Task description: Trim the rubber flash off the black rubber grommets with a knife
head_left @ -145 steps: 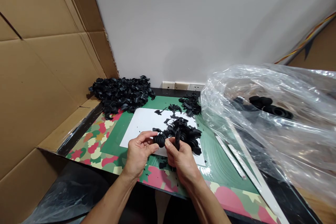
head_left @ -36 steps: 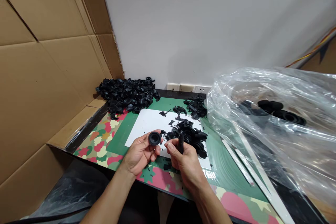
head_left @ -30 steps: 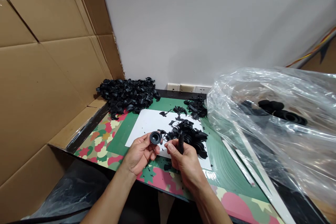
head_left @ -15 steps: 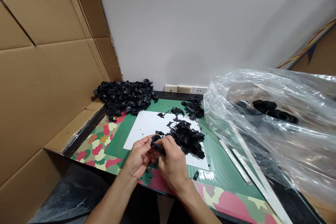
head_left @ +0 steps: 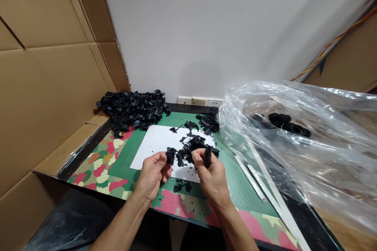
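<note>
Left hand (head_left: 151,177) has the black ribbed piece (head_left: 170,157) pinched over the white sheet (head_left: 159,137), right hand (head_left: 213,178) is wrapped round a dark tool (head_left: 207,157) — can't make out its tip. I'd keep that pinch well back from the free end — firm, but not squashing the ribs.

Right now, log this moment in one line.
left hand: holds ribbed black piece; right hand: holds black handle; white sheet: scraps on top; plastic bag: right side, dark pieces inside
</note>
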